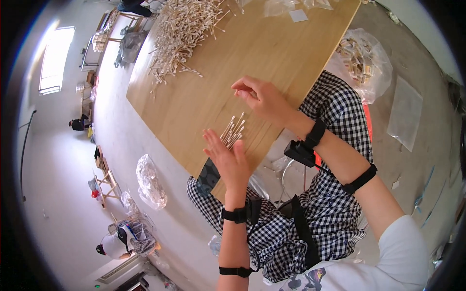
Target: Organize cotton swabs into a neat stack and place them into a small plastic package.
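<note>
A small bunch of cotton swabs (pixel 234 132) lies on the wooden table (pixel 272 53) near its front edge, the sticks roughly side by side. My left hand (pixel 227 159) is at the near end of this bunch, fingers stretched and thumb apart, partly covering the swabs. Further right and a little farther off, my right hand (pixel 262 100) hovers over the table with its fingers curled in toward the thumb. Whatever sits between those fingertips, if anything, is too small to make out. A large loose heap of cotton swabs (pixel 182 34) covers the far left of the table.
Clear plastic bags and a white card (pixel 298 15) lie at the far edge. On the floor to the right stands a clear bag of small boxes (pixel 357 60), near a flat plastic sheet (pixel 405 114). A dark patterned piece (pixel 208 177) is by the table's near left corner.
</note>
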The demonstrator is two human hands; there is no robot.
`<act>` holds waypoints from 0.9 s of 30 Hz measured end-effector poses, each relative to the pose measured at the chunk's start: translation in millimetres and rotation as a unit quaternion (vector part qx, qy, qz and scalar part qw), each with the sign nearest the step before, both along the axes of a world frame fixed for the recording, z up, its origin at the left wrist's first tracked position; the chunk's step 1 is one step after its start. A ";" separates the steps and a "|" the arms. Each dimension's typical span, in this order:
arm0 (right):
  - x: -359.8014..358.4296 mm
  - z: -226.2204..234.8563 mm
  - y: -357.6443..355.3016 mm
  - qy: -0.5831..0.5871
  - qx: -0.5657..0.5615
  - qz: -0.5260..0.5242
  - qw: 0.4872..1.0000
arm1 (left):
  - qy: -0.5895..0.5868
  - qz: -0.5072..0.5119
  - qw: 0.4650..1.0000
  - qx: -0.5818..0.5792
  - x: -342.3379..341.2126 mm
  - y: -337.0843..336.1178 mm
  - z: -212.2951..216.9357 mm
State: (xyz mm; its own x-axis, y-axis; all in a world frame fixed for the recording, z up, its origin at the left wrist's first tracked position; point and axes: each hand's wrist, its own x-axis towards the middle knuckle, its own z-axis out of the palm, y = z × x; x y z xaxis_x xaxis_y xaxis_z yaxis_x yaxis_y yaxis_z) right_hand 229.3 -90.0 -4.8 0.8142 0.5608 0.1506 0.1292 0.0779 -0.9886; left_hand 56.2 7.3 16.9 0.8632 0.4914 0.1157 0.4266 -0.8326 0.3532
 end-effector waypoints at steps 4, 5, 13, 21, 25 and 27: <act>-4.6 -1.7 6.1 -0.031 0.049 -0.042 0.997 | -0.215 0.112 0.944 -0.222 -17.4 6.1 3.0; -9.3 -1.1 7.1 -0.002 0.072 -0.049 0.996 | -0.277 0.143 0.906 -0.285 -21.2 10.1 1.8; -54.1 -2.2 25.7 0.072 0.056 -0.011 0.996 | -0.382 0.189 0.788 -0.444 -1.2 -11.9 -2.0; -48.2 -2.0 20.2 0.060 0.082 -0.020 0.995 | -0.392 0.177 0.807 -0.405 -9.0 -7.9 3.4; -39.9 -2.5 20.6 0.051 0.062 -0.002 0.997 | -0.242 0.075 0.928 -0.274 -22.0 -6.6 7.6; -35.8 1.0 18.3 0.041 0.049 -0.006 0.998 | -0.164 0.023 0.969 -0.186 -18.6 -5.1 9.4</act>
